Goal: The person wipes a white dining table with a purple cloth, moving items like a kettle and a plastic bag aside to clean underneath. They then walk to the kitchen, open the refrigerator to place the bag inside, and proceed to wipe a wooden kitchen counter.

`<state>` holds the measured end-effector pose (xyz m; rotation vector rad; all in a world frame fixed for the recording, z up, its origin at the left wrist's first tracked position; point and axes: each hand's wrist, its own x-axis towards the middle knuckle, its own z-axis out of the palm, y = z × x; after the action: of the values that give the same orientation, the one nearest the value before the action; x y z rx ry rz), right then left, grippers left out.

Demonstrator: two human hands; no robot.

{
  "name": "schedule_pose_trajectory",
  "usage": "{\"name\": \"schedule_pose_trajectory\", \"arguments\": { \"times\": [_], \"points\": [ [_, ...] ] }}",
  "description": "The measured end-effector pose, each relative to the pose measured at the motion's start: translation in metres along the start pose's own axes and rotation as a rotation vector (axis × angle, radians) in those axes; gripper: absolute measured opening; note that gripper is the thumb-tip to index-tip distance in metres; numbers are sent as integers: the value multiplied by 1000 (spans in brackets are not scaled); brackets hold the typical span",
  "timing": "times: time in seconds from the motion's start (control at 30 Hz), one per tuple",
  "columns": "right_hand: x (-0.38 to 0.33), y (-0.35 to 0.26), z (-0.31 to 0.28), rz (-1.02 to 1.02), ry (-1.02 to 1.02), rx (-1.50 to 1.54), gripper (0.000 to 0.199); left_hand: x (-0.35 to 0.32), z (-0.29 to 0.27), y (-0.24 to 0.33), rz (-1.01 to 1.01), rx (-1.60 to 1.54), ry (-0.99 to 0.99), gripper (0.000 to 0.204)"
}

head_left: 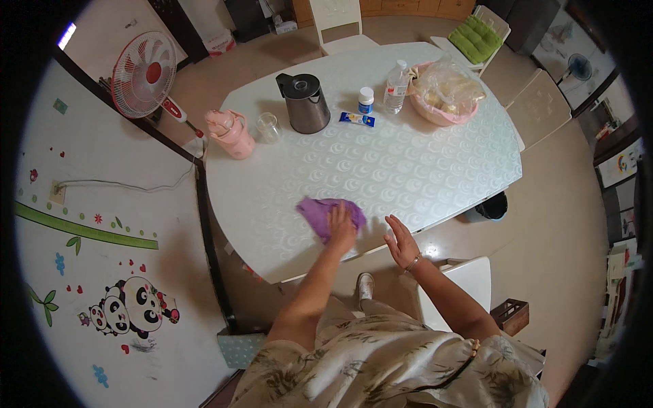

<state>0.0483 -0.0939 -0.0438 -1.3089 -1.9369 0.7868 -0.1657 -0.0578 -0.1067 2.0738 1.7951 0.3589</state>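
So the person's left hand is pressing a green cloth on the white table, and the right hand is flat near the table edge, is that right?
Not quite: the cloth is purple, not green. The head view shows the left hand pressing it on the white table, while the right hand lies open and flat near the table edge.

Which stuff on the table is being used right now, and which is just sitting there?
In use:
- purple cloth, pressed flat under the left hand
- white table, with the right hand at its near edge

Just sitting there:
- kettle
- pink bottle
- clear cup
- small jar
- water bottle
- pink bowl of bagged food
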Motion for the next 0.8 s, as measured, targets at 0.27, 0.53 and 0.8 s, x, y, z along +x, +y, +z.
{"name": "schedule_pose_trajectory", "arguments": {
  "times": [0.27, 0.53, 0.8],
  "points": [
    [29, -20, 61, 106, -133, -51, 50, -58, -76, -54, 52, -298, 136, 56],
    [66, -27, 123, 4, -364, -541, 56, -120, -63, -112, -55, -18, 159, 55],
    [70, 112, -40, 581, 148, -751, 54, -119, -66, -104, -59, -20, 132, 59]
  ]
}}
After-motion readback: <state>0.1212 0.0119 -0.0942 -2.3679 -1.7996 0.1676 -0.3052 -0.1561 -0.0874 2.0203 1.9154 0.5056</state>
